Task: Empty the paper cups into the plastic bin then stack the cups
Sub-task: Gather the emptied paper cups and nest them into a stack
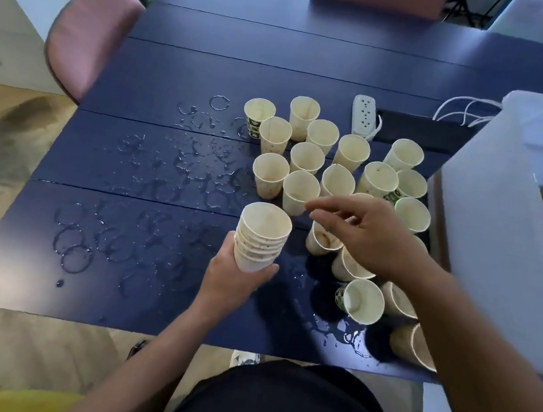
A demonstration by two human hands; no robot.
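Left hand point(236, 277) at lower centre, fingers wrapped around the base of a nested stack of cream paper cups point(261, 237), lifted above the wet dark blue table point(215, 43). Right hand point(359, 233) hovers over the cluster of loose cream paper cups point(307, 157) in the middle, fingers loosely spread, holding nothing. The translucent white plastic bin point(524, 190) sits at the right edge. Water rings and a puddle point(343, 334) glisten across the tabletop.

Left hand point(233, 278) gripped stack of nested paper cups point(260, 237) above wet dark blue table point(185, 66). Right hand point(361, 233) hovered, fingers loosely extended, over cluster of loose paper cups point(307, 157). White plastic bin point(510, 216) at right edge. Power strip point(365, 114) beyond cups. Pink chair point(85, 36) far left.
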